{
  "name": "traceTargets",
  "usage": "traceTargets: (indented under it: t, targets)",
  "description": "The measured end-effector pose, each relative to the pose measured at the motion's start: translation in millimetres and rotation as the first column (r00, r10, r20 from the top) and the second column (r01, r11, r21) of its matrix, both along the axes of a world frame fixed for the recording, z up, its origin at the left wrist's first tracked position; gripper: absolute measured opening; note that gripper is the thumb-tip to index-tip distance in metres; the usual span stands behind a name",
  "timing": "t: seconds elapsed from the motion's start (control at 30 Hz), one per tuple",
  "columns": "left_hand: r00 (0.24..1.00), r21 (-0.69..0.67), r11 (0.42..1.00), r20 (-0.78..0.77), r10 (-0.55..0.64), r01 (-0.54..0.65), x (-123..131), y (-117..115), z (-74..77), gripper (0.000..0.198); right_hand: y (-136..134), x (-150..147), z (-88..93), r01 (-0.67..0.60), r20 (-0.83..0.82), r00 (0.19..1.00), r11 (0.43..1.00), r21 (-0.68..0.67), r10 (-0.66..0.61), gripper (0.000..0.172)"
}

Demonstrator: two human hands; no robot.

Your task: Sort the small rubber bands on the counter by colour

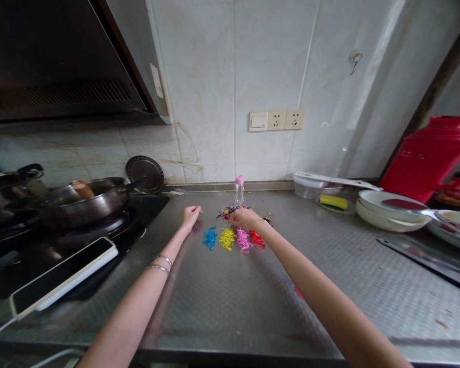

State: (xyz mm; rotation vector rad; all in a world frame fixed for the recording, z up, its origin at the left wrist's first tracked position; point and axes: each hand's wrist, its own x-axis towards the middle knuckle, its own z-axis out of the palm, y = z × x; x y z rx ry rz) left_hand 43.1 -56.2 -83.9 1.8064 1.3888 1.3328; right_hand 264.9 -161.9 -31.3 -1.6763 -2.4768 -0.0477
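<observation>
On the metal counter point(214, 301) four small piles lie in a row: blue point(209, 238), yellow point(227, 238), pink point(244, 240) and red point(257, 238) little bands. Behind them is a mixed-colour pile point(226, 210). My right hand point(246, 219) reaches into that pile from the right, fingers pointing down; its fingertips are too small to make out. My left hand point(191, 215) rests on the counter left of the piles, fingers curled together, and whatever it may hold is hidden. A small clear bottle with a pink lid point(239, 188) stands behind the mixed pile.
Left, a stove holds a pan point(84, 204); a phone point(63, 276) with a cable lies at its front. Right are a plastic tub point(306, 188), a yellow sponge point(333, 202), stacked bowls point(387, 217), a knife point(425, 255) and a red thermos point(421, 161).
</observation>
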Motion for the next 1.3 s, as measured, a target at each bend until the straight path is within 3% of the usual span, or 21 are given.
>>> traceTargets:
  t: [0.33,0.6,1.3]
  targets:
    - [0.999,-0.032,0.999,0.037,0.004,-0.003,-2,6,-3.5,0.031,5,23,12.3,-0.016,-0.325,0.945,0.999,0.040,0.028,0.018]
    - [0.998,-0.036,0.999,0.068,-0.001,0.003,-2,3,-1.5,0.031,6,27,10.6,-0.031,-0.464,0.884,0.998,0.057,0.053,0.020]
    - [0.987,-0.059,0.996,0.152,-0.058,0.068,-5,9,-4.3,0.031,20,29,-2.2,0.080,-0.472,0.880,0.996,0.042,-0.051,0.017]
